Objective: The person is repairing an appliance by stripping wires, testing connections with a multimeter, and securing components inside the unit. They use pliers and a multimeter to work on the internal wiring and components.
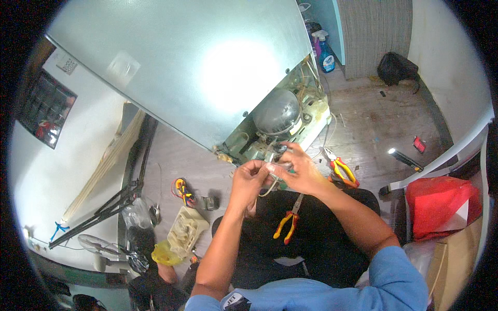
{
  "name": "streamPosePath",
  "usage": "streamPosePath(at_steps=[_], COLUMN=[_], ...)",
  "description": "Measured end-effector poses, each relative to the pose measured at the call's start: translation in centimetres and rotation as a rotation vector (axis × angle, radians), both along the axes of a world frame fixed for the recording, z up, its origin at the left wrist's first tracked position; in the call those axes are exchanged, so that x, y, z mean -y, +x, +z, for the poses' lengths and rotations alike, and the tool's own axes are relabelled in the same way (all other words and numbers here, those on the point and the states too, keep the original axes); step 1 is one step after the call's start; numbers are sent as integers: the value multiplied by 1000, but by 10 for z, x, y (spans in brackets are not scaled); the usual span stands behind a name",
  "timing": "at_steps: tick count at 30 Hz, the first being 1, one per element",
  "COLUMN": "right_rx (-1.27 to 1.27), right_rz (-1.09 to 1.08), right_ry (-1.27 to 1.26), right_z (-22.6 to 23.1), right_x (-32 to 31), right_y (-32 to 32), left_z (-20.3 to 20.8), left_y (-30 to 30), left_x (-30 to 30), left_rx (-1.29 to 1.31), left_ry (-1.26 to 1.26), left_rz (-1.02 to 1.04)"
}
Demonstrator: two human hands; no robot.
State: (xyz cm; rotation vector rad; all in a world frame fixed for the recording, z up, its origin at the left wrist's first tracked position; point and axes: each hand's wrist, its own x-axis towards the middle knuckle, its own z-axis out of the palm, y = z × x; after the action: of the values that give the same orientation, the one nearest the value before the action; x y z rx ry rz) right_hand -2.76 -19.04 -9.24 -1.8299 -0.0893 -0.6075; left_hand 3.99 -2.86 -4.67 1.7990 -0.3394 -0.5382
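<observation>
In front of the exposed base of a tall pale-blue cabinet, likely a refrigerator [171, 67], both my hands meet fingertip to fingertip. My left hand [248, 181] is closed in a pinch. My right hand [301, 168] is closed too, its thumb against the left fingers. A thin pale wire [267, 193] loops out below them; its ends are hidden by my fingers. Just beyond sits a round black compressor [277, 111] among pipes and wires. Red-and-yellow pliers [288, 223] lie on my dark-clothed lap. Another red-and-yellow pair of pliers [344, 172] rests on the floor to the right.
A lit flashlight [405, 159] and a red bag [443, 207] are at right. A cream plastic basket [196, 225] and a yellow-and-black tool [183, 192] lie at left. Another person's arm [167, 272] shows at lower left, by a yellow bag [168, 253]. Spray bottles [326, 56] stand behind.
</observation>
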Motion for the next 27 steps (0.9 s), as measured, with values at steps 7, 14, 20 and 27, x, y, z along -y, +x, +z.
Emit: streamPosePath(at_steps=[7, 14, 20, 27], right_rx=[56, -63, -78, 111], right_rz=[-37, -159, -253, -129], right_ry=[-216, -250, -312, -527], right_z=[-1, 5, 1, 48], right_x=[-5, -22, -23, -41], right_y=[0, -17, -9, -34], left_z=[6, -11, -23, -64], left_y=[-5, -19, -9, 31], left_x=[11, 14, 18, 30], left_rx=[150, 196, 11, 217], left_ry=[171, 19, -117, 14], left_rz=[44, 58, 103, 226])
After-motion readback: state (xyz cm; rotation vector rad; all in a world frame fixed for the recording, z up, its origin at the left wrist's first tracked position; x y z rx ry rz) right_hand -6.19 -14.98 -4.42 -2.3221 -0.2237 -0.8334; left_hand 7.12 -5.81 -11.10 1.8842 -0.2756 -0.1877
